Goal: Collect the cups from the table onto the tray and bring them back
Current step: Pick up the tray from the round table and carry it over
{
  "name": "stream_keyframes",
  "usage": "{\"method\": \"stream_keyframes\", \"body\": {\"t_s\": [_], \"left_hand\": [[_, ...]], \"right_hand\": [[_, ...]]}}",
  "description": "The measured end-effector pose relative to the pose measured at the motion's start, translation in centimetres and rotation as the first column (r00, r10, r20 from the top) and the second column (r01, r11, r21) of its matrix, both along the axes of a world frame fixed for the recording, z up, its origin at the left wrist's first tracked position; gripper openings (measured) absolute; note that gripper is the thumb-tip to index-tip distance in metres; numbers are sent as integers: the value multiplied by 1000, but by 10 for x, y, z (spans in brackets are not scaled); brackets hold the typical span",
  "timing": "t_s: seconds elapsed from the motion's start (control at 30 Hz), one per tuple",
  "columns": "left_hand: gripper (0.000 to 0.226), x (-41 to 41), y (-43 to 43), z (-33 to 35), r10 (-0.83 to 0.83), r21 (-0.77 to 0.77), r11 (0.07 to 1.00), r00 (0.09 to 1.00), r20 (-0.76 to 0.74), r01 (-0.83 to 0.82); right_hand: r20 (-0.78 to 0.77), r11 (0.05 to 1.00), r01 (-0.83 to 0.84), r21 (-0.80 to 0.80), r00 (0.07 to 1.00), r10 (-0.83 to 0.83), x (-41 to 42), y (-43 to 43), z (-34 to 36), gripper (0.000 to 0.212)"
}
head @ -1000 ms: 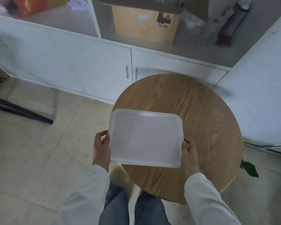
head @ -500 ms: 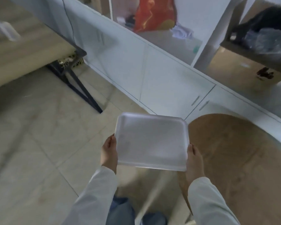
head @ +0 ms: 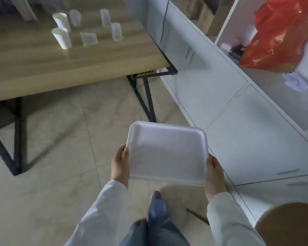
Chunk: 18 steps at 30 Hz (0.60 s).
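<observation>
Fingers (head: 122,153) of the left hand (head: 120,166) and right hand (head: 214,172) clamp opposite edges of the empty white tray (head: 167,154); cups (head: 86,28), apparently light and tippable, stand on the far table (head: 43,64), best gripped mid-wall.

This looks like an office or storeroom, not a home. A long run of plain white cabinets (head: 226,96) with slim metal handles lines the wall from 12 to 3 o'clock, with open shelving above holding cardboard boxes (head: 205,16) and a red plastic bag (head: 277,34). At 10 o'clock stands a wood-topped work table (head: 43,63) on black metal legs. The floor (head: 52,157) is pale tile.
</observation>
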State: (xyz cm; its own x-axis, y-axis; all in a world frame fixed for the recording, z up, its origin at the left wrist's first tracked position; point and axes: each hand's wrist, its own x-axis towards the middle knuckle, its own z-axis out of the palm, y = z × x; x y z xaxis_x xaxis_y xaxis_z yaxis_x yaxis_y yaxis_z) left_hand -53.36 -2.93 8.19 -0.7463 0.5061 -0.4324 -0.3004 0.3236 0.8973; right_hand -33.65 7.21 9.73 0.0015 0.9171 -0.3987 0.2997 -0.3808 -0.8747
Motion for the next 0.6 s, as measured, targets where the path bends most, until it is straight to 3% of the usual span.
{"method": "stream_keyframes", "body": {"t_s": [0.3,0.6], "left_hand": [[25,-90,50,13,257,17,966,965,-51,-256],[25,-181,67,21,465,31,885,885,-32,-464]], "right_hand": [[-31,963,-257,87,965,260,-117,96,8,25],[-45,911,-411,36,910,412,-243,147,12,27]]}}
